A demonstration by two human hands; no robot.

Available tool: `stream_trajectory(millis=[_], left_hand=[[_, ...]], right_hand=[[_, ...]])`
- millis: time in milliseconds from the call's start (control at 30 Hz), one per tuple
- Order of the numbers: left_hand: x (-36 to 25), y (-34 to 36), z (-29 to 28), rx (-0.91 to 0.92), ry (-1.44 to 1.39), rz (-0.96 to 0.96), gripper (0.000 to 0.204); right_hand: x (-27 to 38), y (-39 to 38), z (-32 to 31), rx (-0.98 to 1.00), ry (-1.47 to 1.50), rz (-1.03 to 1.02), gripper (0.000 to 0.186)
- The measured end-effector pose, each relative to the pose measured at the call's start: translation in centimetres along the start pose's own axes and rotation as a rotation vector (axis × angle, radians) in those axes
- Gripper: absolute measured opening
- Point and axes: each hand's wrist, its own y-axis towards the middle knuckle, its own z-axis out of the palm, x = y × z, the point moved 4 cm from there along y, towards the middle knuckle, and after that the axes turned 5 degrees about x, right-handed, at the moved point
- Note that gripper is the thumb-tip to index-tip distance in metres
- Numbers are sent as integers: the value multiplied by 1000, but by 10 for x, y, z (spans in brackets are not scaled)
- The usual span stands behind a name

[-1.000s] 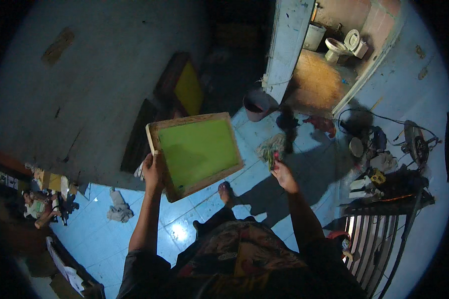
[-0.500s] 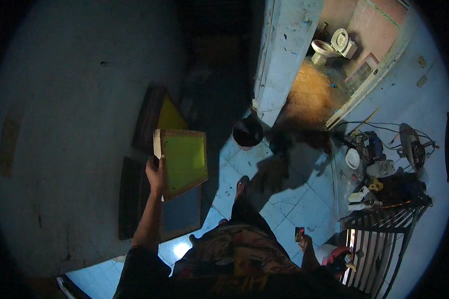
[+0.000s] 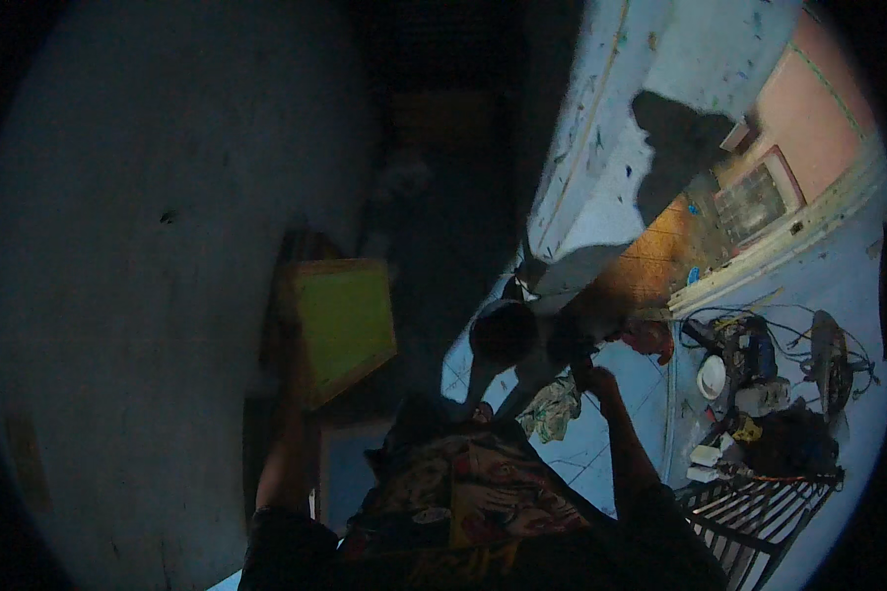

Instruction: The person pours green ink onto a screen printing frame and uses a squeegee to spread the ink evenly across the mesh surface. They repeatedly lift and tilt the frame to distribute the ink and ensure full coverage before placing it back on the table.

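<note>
My left hand [image 3: 292,345], deep in shadow, is closed on the left edge of a wood-framed yellow-green screen [image 3: 347,325]. Its shape looks like a screen-printing frame, held tilted beside the wall. Below it leans another framed panel, blue-grey [image 3: 355,463]. To the right, my right hand [image 3: 595,380] is closed and reaches forward over the tiles. The small dark card-like packet [image 3: 583,363] in its fingers barely shows now; the shadow hides its details. Just left of that hand, a crumpled patterned cloth [image 3: 554,406] lies on the floor.
A dark bucket [image 3: 504,331] stands ahead by the paint-spotted door post [image 3: 601,128]. Beyond it is a doorway with an orange-lit floor. Along the right are a red bundle [image 3: 650,338], a white bowl [image 3: 712,377], a fan [image 3: 830,360], cables and a slatted rack [image 3: 759,517].
My right hand has moved forward from near my hip. My view has shifted, the toilet is out of sight, and the light on the left is dimmer. The left hand keeps the framed screen.
</note>
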Motion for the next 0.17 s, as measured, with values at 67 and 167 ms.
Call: stream_trajectory(millis=[67, 167], left_hand=[[-13, 22, 6, 6, -52, -11, 36], [-23, 65, 22, 22, -206, -1, 30]], right_hand=[[33, 53, 9, 18, 319, -15, 23], [71, 125, 28, -14, 455, -102, 27]])
